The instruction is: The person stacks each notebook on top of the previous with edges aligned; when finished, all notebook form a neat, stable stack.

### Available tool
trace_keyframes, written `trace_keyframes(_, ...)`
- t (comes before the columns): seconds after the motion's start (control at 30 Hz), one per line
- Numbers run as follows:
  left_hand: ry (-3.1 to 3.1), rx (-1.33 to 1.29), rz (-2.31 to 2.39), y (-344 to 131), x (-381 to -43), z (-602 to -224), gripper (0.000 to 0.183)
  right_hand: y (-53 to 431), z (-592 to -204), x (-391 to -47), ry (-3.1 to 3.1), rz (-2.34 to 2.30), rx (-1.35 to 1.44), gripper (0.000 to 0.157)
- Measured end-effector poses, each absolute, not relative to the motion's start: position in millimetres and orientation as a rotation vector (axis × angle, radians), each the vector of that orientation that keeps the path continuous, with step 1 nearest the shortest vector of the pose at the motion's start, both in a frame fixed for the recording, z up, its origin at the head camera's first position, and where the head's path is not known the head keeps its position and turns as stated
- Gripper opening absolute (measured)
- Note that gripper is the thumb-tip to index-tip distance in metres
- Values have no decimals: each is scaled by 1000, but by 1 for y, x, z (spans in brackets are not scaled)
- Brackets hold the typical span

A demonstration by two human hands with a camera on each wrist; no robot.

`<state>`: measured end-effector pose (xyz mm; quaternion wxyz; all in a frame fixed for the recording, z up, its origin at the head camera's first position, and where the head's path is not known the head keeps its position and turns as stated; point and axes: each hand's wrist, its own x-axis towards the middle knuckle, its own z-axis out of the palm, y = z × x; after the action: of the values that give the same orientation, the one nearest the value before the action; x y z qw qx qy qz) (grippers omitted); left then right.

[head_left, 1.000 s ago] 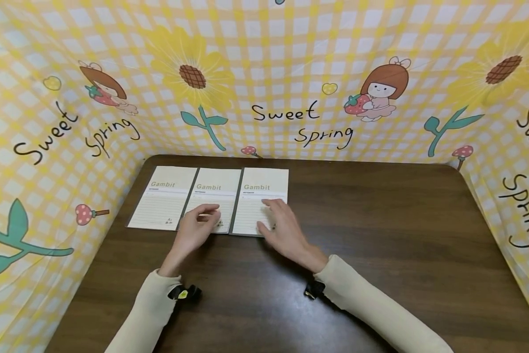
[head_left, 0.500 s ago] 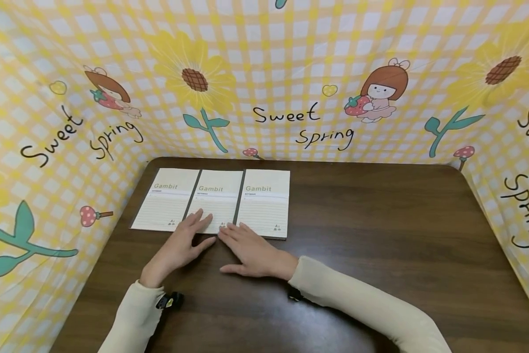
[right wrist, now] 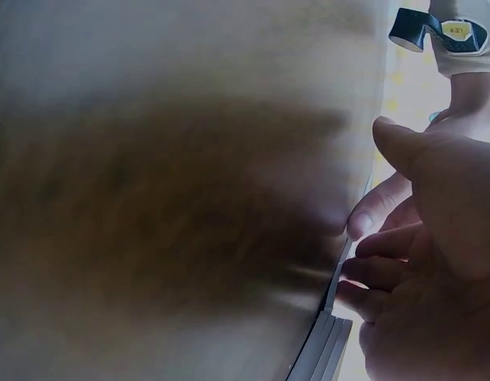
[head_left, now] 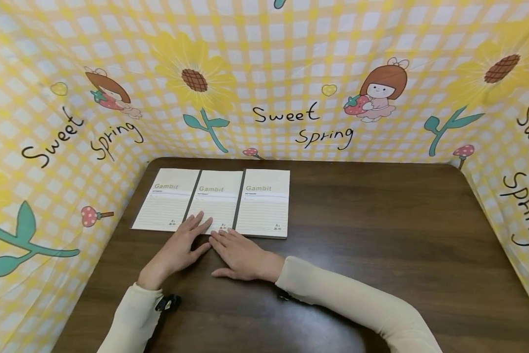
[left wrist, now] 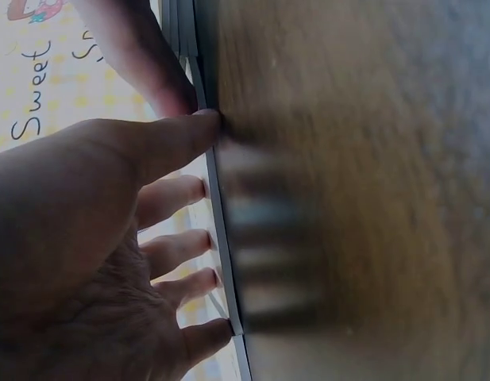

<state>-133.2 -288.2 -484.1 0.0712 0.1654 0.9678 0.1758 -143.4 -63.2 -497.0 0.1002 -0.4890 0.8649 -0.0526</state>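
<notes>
Row of three on the dark brown wood-look rectangular table (head_left: 379,230), around ten o'clock from table centre (twelve = far edge). Each is an off-white rectangular paper notebook, gold "Gambit" print, dark grey strip down its left side: left notebook (head_left: 169,203), middle notebook (head_left: 218,205), right notebook (head_left: 264,205). All flat, side by side. Wrist views show layered grey edges, maybe stacking at the right notebook; can't tell the count.

Left hand (head_left: 180,247), bare, at the row's seven o'clock: fingers straight and spread, tips over the lower left of the middle notebook, thumb out toward three o'clock along the near edge. Grasping nothing. Right hand (head_left: 242,256), bare, at the row's five o'clock: fingers extended toward ten o'clock, tips at the middle notebook's near edge, thumb apart at nine o'clock over the table. No grasp either. Left thumb and right fingertips meet or almost meet; exact contact unclear.

Change: a second ago the right hand was over the right notebook and the left had bent fingers over the middle one. Both are now at the near edge, the right hand a bit further toward nine o'clock than half a second ago. Row looks about the same. Judgement: light edge-squaring, no lifting.
</notes>
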Motion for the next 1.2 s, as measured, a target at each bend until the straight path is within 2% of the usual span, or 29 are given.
trace_keyframes(0.4,2910,475,557,-294,-105,-483,65,-64,-496,-124,2474,-232,-1508,85)
trace_keyframes(0.6,2913,475,650,-295,-106,-481,59,-61,-495,-125,2442,-388,-1442,87)
trace_keyframes(0.93,3150,146,930,-303,-109,-486,44,-37,-484,-120,2293,-991,-1042,88)
trace_keyframes(1.2,3110,-225,1008,-306,-111,-481,49,-29,-478,-112,2071,-1351,-572,89)
